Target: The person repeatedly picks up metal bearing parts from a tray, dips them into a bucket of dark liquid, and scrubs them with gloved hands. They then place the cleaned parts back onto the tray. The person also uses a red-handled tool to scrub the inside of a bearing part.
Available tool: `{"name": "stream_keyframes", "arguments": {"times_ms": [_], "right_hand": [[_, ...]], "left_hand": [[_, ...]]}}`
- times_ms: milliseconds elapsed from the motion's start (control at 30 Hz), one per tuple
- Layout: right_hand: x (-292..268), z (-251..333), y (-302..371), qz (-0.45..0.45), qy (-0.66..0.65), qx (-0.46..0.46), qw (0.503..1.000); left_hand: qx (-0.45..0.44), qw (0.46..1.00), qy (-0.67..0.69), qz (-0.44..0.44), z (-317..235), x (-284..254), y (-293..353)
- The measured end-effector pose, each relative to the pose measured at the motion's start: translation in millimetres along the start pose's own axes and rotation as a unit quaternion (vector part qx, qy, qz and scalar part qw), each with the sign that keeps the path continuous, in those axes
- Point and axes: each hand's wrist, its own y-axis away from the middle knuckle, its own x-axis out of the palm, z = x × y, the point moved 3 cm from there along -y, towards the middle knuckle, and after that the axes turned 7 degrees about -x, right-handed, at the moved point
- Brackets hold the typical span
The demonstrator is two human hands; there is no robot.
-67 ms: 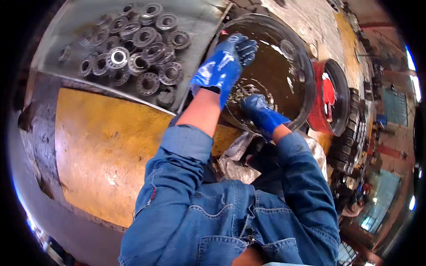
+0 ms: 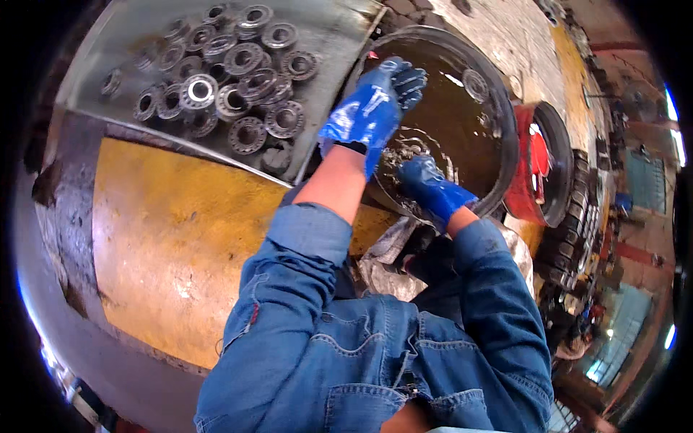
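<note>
Both of my hands wear blue rubber gloves over a round dark tub (image 2: 510,155) of brown liquid. My left hand (image 2: 397,86) is over the tub's left side, its fingers stretched out and holding nothing visible. Nearer me, my right hand (image 2: 424,180) is closed at the liquid's surface. Whatever its fingers hold is hidden by the glove and the splashing. Ripples and foam (image 2: 408,148) surround its fingertips. A ring-shaped part (image 2: 475,85) shows faintly at the tub's far right.
Left of the tub, a metal tray (image 2: 119,50) carries several greasy bearings (image 2: 244,59). A yellow panel (image 2: 173,252) lies in front of it. Right of the tub stands a red-sided container (image 2: 527,187) with a red object (image 2: 538,155) inside. More stacked metal parts (image 2: 574,224) sit beyond.
The whole view has shifted slightly, so everything appears a little further right and lower. My hands keep nearly the same poses, and ripples by my right hand have changed shape.
</note>
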Motion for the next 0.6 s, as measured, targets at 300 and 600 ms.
{"name": "stream_keyframes", "arguments": {"times_ms": [300,600], "right_hand": [[32,-18,33,-0.251,-0.433,-0.003,0.866],[-18,2,14,-0.097,-0.072,0.063,0.991]], "left_hand": [[0.001,1.000,0.012,-0.014,-6,21,24],[-0.004,1.000,0.021,-0.020,-5,10,20]]}}
